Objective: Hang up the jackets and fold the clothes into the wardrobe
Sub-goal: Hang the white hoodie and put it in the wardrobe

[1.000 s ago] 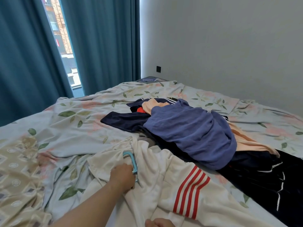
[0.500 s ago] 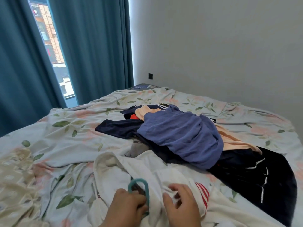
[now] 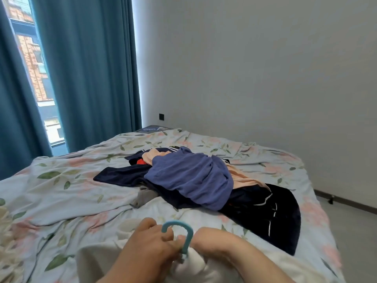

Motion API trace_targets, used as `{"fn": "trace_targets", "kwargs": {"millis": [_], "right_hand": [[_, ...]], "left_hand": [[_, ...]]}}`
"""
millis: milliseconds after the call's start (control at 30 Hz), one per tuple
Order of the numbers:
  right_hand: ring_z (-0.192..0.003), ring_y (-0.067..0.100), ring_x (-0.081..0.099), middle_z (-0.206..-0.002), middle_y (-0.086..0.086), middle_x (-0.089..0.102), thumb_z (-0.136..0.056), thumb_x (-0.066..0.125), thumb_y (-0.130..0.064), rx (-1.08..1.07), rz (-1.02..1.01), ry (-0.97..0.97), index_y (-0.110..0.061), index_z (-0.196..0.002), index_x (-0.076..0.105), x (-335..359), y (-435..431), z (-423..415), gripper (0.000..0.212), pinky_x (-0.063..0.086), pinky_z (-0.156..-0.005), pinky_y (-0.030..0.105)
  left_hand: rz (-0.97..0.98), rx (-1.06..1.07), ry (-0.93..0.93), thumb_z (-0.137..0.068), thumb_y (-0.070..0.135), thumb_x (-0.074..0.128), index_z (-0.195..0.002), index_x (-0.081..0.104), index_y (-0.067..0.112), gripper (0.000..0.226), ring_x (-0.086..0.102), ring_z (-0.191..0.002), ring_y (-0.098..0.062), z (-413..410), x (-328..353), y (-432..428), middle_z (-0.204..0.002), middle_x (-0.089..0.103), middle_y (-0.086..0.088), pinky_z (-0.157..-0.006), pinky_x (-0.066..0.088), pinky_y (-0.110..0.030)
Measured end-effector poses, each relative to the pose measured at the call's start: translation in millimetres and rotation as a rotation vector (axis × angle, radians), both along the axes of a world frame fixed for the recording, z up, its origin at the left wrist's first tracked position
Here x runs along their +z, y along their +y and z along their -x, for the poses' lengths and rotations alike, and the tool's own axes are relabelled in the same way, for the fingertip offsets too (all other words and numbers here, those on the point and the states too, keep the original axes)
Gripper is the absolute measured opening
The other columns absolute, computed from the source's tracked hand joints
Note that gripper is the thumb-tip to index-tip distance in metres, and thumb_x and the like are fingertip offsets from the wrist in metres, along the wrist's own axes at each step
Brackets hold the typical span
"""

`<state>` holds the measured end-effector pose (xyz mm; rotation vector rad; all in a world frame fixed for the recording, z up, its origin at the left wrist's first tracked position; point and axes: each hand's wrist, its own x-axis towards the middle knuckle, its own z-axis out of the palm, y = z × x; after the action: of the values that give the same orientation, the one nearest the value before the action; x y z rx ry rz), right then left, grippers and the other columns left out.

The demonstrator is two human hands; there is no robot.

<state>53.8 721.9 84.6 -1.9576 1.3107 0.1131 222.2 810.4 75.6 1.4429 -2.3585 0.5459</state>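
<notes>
Poking up from the bunched white jacket [image 3: 195, 268] at the bottom edge is the light blue hanger hook [image 3: 179, 226], upright, with its free end on the left side. The left hand [image 3: 149, 248] grips the hook low down, the fingers curled around it. The right hand [image 3: 214, 245] is just beside the hook on the other side; its fingers seem to be bent down into the white cloth and pinching it, but they are mostly hidden. The jacket lies on the near part of the bed with a floral sheet [image 3: 61, 190]. Further back, well apart, is a pile of clothes: a blue-violet garment [image 3: 189, 178] on top, a navy one [image 3: 120, 176], a peach one [image 3: 246, 178] and a black garment with white stripes [image 3: 271, 219]. Teal curtains [image 3: 91, 68] hang behind the bed
</notes>
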Motion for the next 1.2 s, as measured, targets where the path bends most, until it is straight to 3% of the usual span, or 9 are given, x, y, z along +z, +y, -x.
{"fn": "trace_targets", "kwargs": {"millis": [133, 267, 367, 567, 667, 767, 900, 967, 1200], "right_hand": [[-0.071, 0.019, 0.047, -0.074, 0.004, 0.054, -0.079, 0.06, -0.038, -0.137, 0.003, -0.18, -0.018, -0.065, 0.053, 20, 8, 36, 0.026, 0.034, -0.061, 0.03], [-0.075, 0.015, 0.054, -0.081, 0.005, 0.066, -0.089, 0.055, -0.037, -0.36, 0.204, -0.609, -0.006, -0.085, 0.066, 56, 4, 90, 0.033, 0.045, -0.071, 0.036], [-0.086, 0.008, 0.064, -0.098, -0.003, 0.073, -0.098, 0.054, -0.04, -0.296, 0.427, -0.734, -0.027, -0.101, 0.071, 93, 3, 108, 0.022, 0.051, -0.08, 0.032], [-0.111, 0.007, 0.061, -0.119, -0.016, 0.065, -0.098, 0.055, -0.039, -0.086, 0.698, -0.529, -0.035, -0.123, 0.062, 187, -4, 138, 0.027, 0.046, -0.098, 0.028], [-0.1, 0.005, 0.06, -0.108, -0.017, 0.065, -0.093, 0.06, -0.031, -0.167, 0.839, -0.328, -0.034, -0.113, 0.064, 219, -19, 169, 0.02, 0.048, -0.089, 0.025], [-0.092, 0.013, 0.061, -0.098, -0.006, 0.066, -0.096, 0.059, -0.032, -0.283, 0.884, -0.443, -0.024, -0.101, 0.062, 237, -31, 182, 0.01, 0.047, -0.081, 0.028], [-0.085, 0.013, 0.059, -0.089, -0.005, 0.063, -0.087, 0.026, -0.071, -0.246, 1.072, -0.305, -0.021, -0.094, 0.054, 280, -34, 196, 0.057, 0.046, -0.077, 0.032], [-0.088, 0.011, 0.058, -0.091, -0.009, 0.062, -0.083, 0.015, -0.075, -0.267, 1.078, -0.254, -0.027, -0.09, 0.053, 306, -37, 210, 0.061, 0.045, -0.079, 0.034], [-0.07, 0.019, 0.048, -0.074, 0.0, 0.053, -0.103, 0.038, -0.038, -0.443, 1.161, -0.375, -0.014, -0.073, 0.047, 371, -62, 241, 0.039, 0.038, -0.065, 0.034]], "left_hand": [[0.012, -0.036, 0.015, -0.056, 0.037, 0.077, -0.061, 0.065, 0.035, 0.013, 0.044, -0.048, -0.008, 17, 14, 0, -0.053, 0.044, 0.01, -0.065, 0.029, -0.023], [-0.007, 0.088, 0.118, -0.068, 0.04, 0.074, -0.058, 0.059, 0.03, 0.021, 0.051, -0.054, -0.009, 21, 46, -13, -0.055, 0.046, 0.013, -0.067, 0.039, -0.026], [0.041, 0.096, 0.248, -0.078, 0.035, 0.07, -0.057, 0.056, 0.027, 0.026, 0.043, -0.053, -0.009, 24, 86, -35, -0.053, 0.043, 0.013, -0.06, 0.034, -0.029], [0.083, 0.007, 0.266, -0.082, 0.036, 0.059, -0.058, 0.046, 0.016, 0.034, 0.041, -0.057, -0.016, 43, 180, -79, -0.055, 0.047, 0.002, -0.057, 0.032, -0.032], [0.089, 0.044, 0.384, -0.087, 0.03, 0.063, -0.058, 0.039, 0.016, 0.04, 0.044, -0.061, -0.016, 41, 217, -93, -0.059, 0.047, 0.001, -0.059, 0.038, -0.031], [0.084, 0.052, 0.458, -0.09, 0.03, 0.062, -0.061, 0.044, 0.015, 0.037, 0.047, -0.063, -0.013, 46, 252, -100, -0.063, 0.049, 0.001, -0.062, 0.043, -0.034], [0.137, 0.015, 0.503, -0.092, 0.031, 0.058, -0.067, 0.052, 0.012, 0.031, 0.044, -0.06, -0.012, 57, 301, -108, -0.067, 0.051, 0.002, -0.058, 0.038, -0.029], [0.182, 0.006, 0.507, -0.093, 0.029, 0.059, -0.069, 0.055, 0.011, 0.031, 0.044, -0.061, -0.012, 61, 328, -112, -0.068, 0.051, 0.001, -0.059, 0.037, -0.029], [0.255, -0.141, 0.573, -0.093, 0.019, 0.063, -0.068, 0.057, 0.005, 0.029, 0.036, -0.055, -0.009, 81, 404, -134, -0.06, 0.042, 0.004, -0.056, 0.031, -0.025]]}}
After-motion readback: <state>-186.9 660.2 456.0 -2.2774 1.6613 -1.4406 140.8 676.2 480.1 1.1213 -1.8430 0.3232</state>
